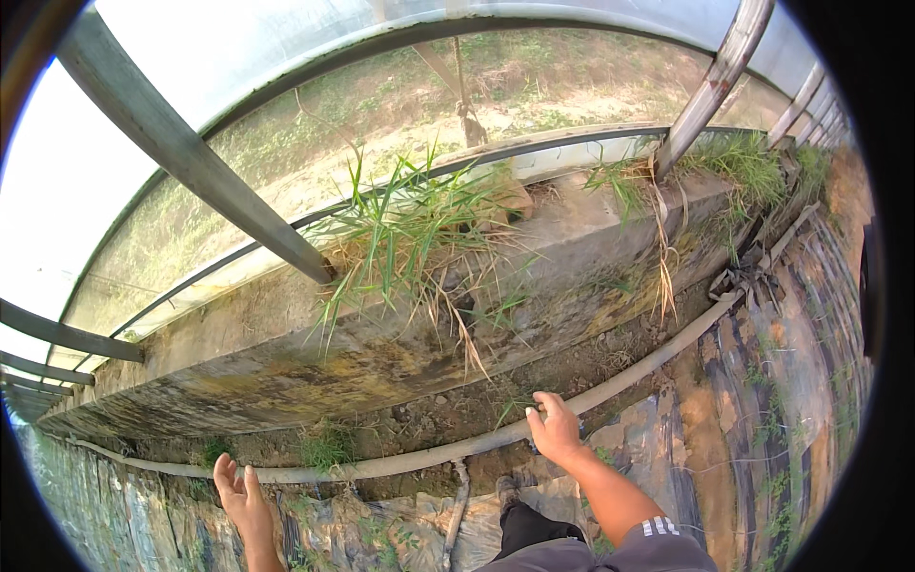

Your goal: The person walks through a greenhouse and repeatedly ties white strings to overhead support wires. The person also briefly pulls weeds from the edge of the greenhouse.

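My left hand [244, 497] hangs in the air at the lower left with its fingers apart and nothing in them. Past its fingertips runs a long grey pipe [386, 466] along the foot of a concrete wall. My right hand [555, 431] is also bare, thumb and fingers spread, and overlaps the pipe in the picture; whether it touches is not clear. Ahead of both hands a large tuft of green grass [411, 225] grows on top of the low concrete wall [286, 372], with dry blades [468, 347] drooping down its face.
Slanting metal poles [193, 157] rise from the wall top, backed by clear plastic sheeting [322, 64]. More grass [747, 168] grows at the right. A branch pipe [457, 511] crosses torn plastic mulch film [636, 447] near my shoe [507, 489]. Crumpled dark film [747, 282] lies by the pipe.
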`<act>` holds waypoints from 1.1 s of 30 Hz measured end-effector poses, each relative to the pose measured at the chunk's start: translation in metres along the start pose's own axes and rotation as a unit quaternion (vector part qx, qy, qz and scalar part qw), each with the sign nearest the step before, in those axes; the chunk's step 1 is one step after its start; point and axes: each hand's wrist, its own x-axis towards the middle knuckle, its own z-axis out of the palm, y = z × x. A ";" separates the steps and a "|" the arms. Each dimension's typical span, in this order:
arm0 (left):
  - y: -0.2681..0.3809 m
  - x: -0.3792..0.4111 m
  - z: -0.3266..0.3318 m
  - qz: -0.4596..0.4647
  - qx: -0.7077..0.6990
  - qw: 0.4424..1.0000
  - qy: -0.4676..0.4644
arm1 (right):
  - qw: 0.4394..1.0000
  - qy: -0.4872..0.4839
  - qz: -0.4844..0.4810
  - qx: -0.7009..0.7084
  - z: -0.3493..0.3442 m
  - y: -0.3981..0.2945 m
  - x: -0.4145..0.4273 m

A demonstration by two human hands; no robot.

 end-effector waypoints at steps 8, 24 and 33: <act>0.255 0.242 0.091 0.215 -0.060 0.966 0.128 | 0.958 0.225 -0.161 0.076 -0.029 -0.096 0.237; 0.276 0.338 0.188 0.332 -0.315 0.835 0.304 | 0.904 -0.032 -0.286 -0.316 0.069 -0.158 0.410; 0.267 0.338 0.188 0.361 -0.310 0.826 0.301 | 0.907 -0.144 -0.174 -0.355 0.149 -0.178 0.469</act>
